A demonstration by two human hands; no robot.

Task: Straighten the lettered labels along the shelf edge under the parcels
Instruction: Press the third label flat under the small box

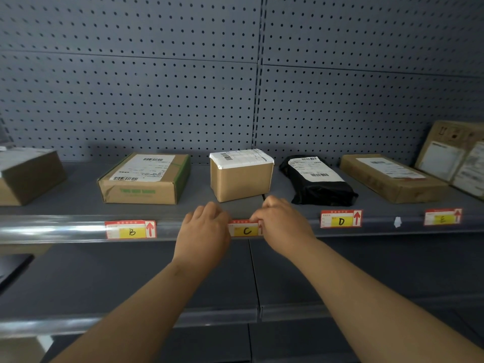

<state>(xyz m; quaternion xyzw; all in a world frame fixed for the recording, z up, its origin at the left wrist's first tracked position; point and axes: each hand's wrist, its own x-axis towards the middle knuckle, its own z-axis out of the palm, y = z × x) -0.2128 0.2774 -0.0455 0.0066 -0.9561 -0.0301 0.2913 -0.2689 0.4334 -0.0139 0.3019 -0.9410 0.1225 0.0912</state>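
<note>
Red-and-yellow lettered labels sit in the shelf edge strip [52, 227]. Label C [245, 229] is in the middle, below a small tan box [241, 179]. My left hand [204, 229] grips its left end and my right hand [281, 224] grips its right end, fingers curled over the strip's top. Both hands cover the label's ends. Label B [131, 229] lies to the left under a flat cardboard box [144, 179]. Label D [341, 219] is to the right below a black bag parcel [318, 182], and label E [443, 217] is further right, slightly tilted.
A brown box [26, 174] stands at the far left, and a long flat box [390, 176] with a leaning carton [453, 155] at the far right. A small white scrap [397, 222] sticks on the strip between D and E. A lower shelf [157, 284] lies beneath my arms.
</note>
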